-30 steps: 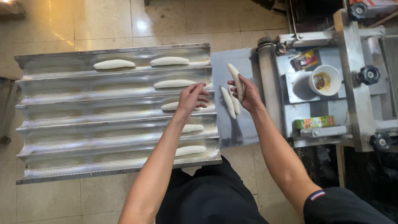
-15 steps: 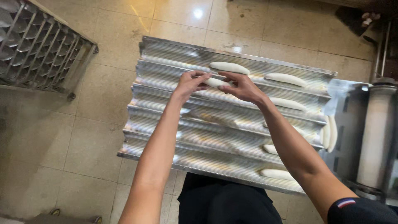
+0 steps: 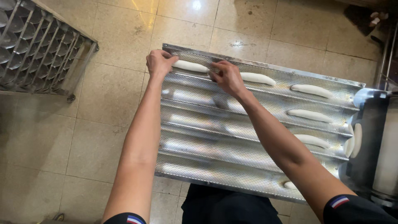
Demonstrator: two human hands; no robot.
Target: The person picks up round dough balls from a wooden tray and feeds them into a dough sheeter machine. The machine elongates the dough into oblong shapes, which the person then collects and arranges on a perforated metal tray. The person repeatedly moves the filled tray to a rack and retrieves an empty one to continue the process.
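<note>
Beige tiled floor (image 3: 103, 103), glossy, with a wire rack (image 3: 37, 45) at upper left and a steel machine (image 3: 379, 137) at right. In the middle, a perforated metal tray (image 3: 215, 145) with long grooves.

Left hand (image 3: 159, 62) and right hand (image 3: 226, 76) at the two ends of one dough stick (image 3: 190, 66), now lying in the farthest groove at the tray's left end. Fingers of both curled lightly down onto the dough, pressing or pinching its tips rather than gripping round it; not closed tight. A second ago, right hand back by the machine with several sticks in its grip, left on the tray; half a second ago, both already up at the top groove. Judged from that: a fresh stick carried over and being set down straight.

Same groove, to the right: second stick (image 3: 258, 78), third stick (image 3: 311, 91). Lower grooves: more sticks (image 3: 310, 115) toward the right end. Upright pieces (image 3: 355, 140) waiting just beside the machine.
</note>
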